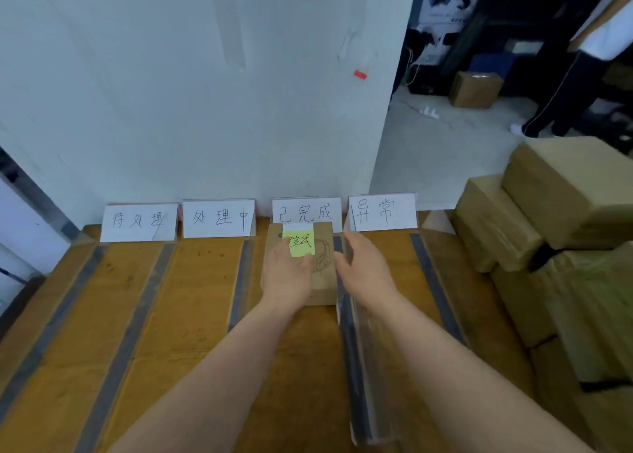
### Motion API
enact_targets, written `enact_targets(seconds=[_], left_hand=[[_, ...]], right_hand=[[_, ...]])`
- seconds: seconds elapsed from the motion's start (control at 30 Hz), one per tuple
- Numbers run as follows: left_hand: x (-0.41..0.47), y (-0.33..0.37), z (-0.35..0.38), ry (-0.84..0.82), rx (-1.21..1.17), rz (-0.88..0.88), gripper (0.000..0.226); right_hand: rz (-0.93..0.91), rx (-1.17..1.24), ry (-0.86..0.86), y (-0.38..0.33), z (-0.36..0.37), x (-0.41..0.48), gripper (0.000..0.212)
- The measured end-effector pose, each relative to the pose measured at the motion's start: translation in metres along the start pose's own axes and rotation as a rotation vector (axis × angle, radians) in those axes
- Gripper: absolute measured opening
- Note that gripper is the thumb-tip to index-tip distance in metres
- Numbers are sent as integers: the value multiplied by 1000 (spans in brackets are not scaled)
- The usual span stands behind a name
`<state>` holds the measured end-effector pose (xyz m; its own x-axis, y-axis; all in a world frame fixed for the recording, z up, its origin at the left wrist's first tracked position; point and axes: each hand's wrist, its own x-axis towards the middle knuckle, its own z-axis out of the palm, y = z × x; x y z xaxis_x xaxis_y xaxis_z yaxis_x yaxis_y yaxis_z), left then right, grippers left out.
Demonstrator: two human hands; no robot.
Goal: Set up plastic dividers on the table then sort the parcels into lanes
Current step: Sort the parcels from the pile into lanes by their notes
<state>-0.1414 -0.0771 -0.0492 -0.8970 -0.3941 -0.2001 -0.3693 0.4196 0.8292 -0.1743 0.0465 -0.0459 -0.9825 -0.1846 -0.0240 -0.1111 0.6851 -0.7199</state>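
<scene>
- forearms (212,367): two, bare, coming in from the bottom edge and converging on the parcel (323,281).
- desk (198,298): wood top. The parcel sits on it toward the far edge.
- dividers (356,367): clear plastic strips with dark bases, running near to far. One is just right of the parcel, one just left, with more further out on both sides. The parcel lies in the lane between the two nearest.
- left hand (286,274): open, palm down, flat on the parcel's left half, fingertips reaching the note (301,245).
- right hand (363,267): open, fingers fairly straight, at the parcel's right edge over the strip there. Too blurred to tell if it touches the parcel.
- parcel: small brown box lying flat, headphone line drawing on top.
- note: yellow-green sticky with handwriting, on the parcel's far end.
- cards (306,212): four white handwritten ones standing in a row just behind the parcel. The third from the left is straight behind it.
- boxes (548,212): brown stack well right of the parcel.
- wall (205,75): pale, behind the cards. A small red tag (360,74) is high up, beyond the parcel.
- carton (474,89): on the floor, far back and right of the parcel. A person's dark trouser legs (555,99) are right of it.
</scene>
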Motion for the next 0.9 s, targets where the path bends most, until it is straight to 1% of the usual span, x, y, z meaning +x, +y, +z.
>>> enact_targets(seconds=[0.03,0.1,0.2,0.33,0.47,0.53,0.67,0.8,0.9], left_hand=[[-9,9,-2,-13,12,28,53],[-29,27,-5,-54,30,83,56],[-60,52,-3,-136,27,221,53],[-105,87,15,-259,19,363,52],[-156,123,42,-330,47,548,48],[-178,138,58,-389,68,605,49],[-216,164,96,-472,77,667,52],[-253,199,143,-539,32,682,54],[-280,231,180,-570,15,656,55]], right_hand=[[-26,-32,22,-3,-11,-10,26],[-43,-115,72,-6,-33,-31,39],[8,-218,143,-6,-67,-68,52],[37,-343,299,0,-120,-124,52],[136,-457,446,19,-180,-180,53],[176,-493,515,33,-209,-204,51],[282,-524,622,62,-275,-246,52],[393,-468,768,109,-343,-275,55],[461,-392,796,144,-388,-287,62]])
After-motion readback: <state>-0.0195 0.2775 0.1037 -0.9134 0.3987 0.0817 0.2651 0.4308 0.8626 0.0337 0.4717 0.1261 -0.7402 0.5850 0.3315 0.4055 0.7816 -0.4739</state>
